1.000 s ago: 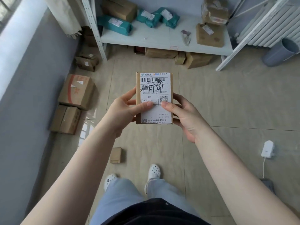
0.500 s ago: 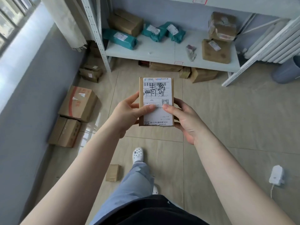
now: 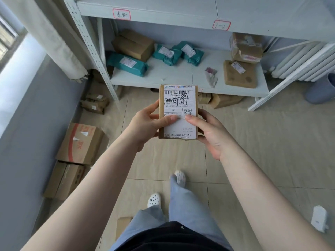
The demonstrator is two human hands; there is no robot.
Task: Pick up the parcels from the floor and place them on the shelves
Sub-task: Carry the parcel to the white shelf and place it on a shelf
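A small brown cardboard parcel point(image 3: 178, 105) with a white shipping label and black handwriting is held up in front of me, label facing me. My left hand point(image 3: 145, 124) grips its left side with the thumb on the label. My right hand point(image 3: 208, 131) grips its right side and back. Ahead stands a white metal shelf unit point(image 3: 181, 77); its lower board carries teal mailer bags point(image 3: 126, 64), brown boxes point(image 3: 134, 44) and a flat brown packet point(image 3: 240, 74). An upper board point(image 3: 163, 8) bears red-framed labels.
Cardboard boxes point(image 3: 81, 142) are stacked along the grey wall at left, with smaller parcels point(image 3: 95, 102) by the shelf leg and under the shelf point(image 3: 224, 101). A small box point(image 3: 123, 225) lies by my feet. A radiator point(image 3: 304, 60), a grey bin point(image 3: 320, 91) and a white plug point(image 3: 319, 219) are at right.
I have stepped toward the shelf, so it looms larger and the upper board has come into view. The parcel stays in both hands, held the same way.
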